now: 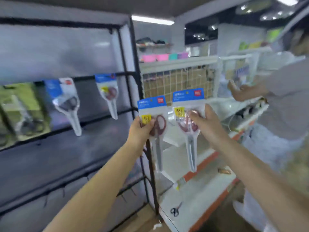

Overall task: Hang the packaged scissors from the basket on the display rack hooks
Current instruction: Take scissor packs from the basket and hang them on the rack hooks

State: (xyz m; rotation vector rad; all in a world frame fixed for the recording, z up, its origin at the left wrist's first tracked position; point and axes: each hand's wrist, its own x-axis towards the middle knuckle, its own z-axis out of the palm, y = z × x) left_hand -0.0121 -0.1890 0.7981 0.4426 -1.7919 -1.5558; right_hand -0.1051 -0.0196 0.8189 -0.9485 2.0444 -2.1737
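While the frame is motion-blurred, the layout reads fine: black display rack (130, 104) fills the left, with two scissor packs already hanging on it, left hung pack (66, 102) and right hung pack (108, 92), plus bare hooks (124, 193) lower down. White wire shelving (180, 64) sits behind on the right, and another person's hand (244, 91) reaches in at the far right. No basket in view that I can identify. Both hands are up in front of the rack's right post, each holding one packaged pair with red handles: left hand (140, 131) is clenched round the left pack (156, 124) at its left edge by the yellow sticker, right hand (207, 124) pinches the right pack (188, 121) over the handle area, thumb on the front. Packs are upright, blade tips down, just beside each other, not touching, near the rack but off any hook. Handling guess: light, thin card header plus clear blister, flexes easily and is a bit slick; scissors inside give stiffness along the middle. Best hold is mid-pack around the handles, leaving the blue header free so its hang hole can meet a hook.
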